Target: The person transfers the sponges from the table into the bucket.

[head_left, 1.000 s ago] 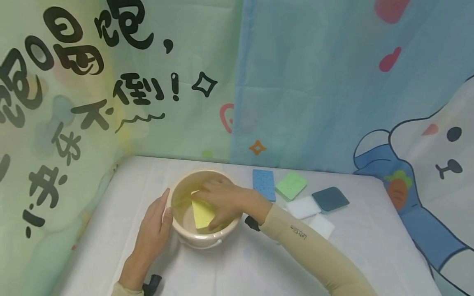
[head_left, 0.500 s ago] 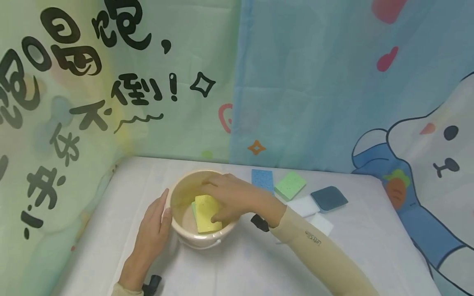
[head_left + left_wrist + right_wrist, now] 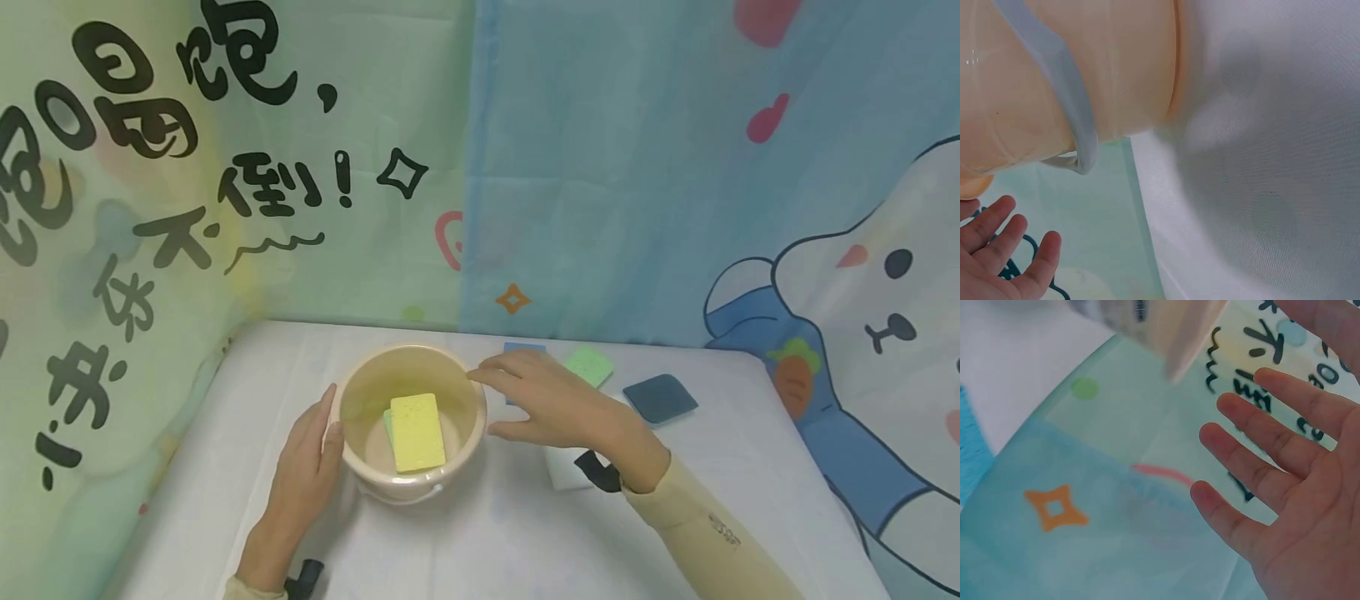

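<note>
A cream bucket (image 3: 408, 482) stands upright on the white table, its grey handle (image 3: 1072, 94) hanging along the outside in the left wrist view. Inside lies a yellow sponge (image 3: 417, 433), and the edge of a green sponge (image 3: 387, 423) peeks out from beneath it. My left hand (image 3: 303, 467) rests along the bucket's left side, fingers straight. Past the right rim, my right hand (image 3: 551, 400) hovers with nothing in it. Its fingers (image 3: 1254, 469) are spread in the right wrist view.
Right of the bucket lie a blue sponge (image 3: 525, 346), partly hidden by my right hand, another green sponge (image 3: 591, 365) and a dark teal pad (image 3: 660, 400). White pads (image 3: 566, 468) show partly under my right wrist. A printed curtain (image 3: 585, 208) hangs behind the table (image 3: 480, 550).
My right hand has let go of the yellow sponge and moved out of the bucket to the right. The yellow sponge now lies over the green one inside. My left hand stays at the bucket.
</note>
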Available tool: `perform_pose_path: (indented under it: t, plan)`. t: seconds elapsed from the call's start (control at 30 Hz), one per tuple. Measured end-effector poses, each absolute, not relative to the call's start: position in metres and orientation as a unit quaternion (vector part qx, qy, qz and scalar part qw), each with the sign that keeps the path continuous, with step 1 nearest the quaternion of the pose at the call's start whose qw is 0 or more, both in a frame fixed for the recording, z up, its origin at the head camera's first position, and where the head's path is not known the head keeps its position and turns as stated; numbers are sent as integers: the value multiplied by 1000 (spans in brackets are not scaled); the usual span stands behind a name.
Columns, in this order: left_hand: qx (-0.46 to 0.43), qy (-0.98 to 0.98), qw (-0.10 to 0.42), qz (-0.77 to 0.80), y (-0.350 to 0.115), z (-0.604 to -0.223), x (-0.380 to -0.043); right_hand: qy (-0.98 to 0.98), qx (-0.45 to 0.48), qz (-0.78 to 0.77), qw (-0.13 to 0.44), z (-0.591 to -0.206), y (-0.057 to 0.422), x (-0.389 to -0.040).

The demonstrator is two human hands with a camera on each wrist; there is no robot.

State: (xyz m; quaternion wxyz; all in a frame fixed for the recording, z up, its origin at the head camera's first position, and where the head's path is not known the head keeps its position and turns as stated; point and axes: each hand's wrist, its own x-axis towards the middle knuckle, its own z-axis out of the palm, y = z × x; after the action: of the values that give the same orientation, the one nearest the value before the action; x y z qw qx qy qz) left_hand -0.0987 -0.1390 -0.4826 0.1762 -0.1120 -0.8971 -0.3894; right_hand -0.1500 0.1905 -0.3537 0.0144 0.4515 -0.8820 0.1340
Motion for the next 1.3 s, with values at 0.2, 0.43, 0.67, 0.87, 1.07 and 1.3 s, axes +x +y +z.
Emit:
perform_pose_path:
  t: [0.2,0.43,0.67,0.87,1.07,1.3]
  plan:
    - [-117,-893,177,-397,-139,-482,-99,-901,416,122,18,-368,223,-137]
    - [-124,-891,179,-398,-139,-482,-99,-922,367,128,-2,-387,253,-124]
    - [-121,-894,183,-392,-139,-483,-99,-951,291,103,8,-420,273,-106]
    - [-119,-894,181,-391,-138,-483,-99,-977,193,85,23,-446,280,-90]
    - [-121,-892,189,-391,-138,-482,-100,-988,117,71,68,-468,277,-77]
    - [-123,-891,190,-393,-138,-483,-100,-994,61,50,75,-485,274,-70]
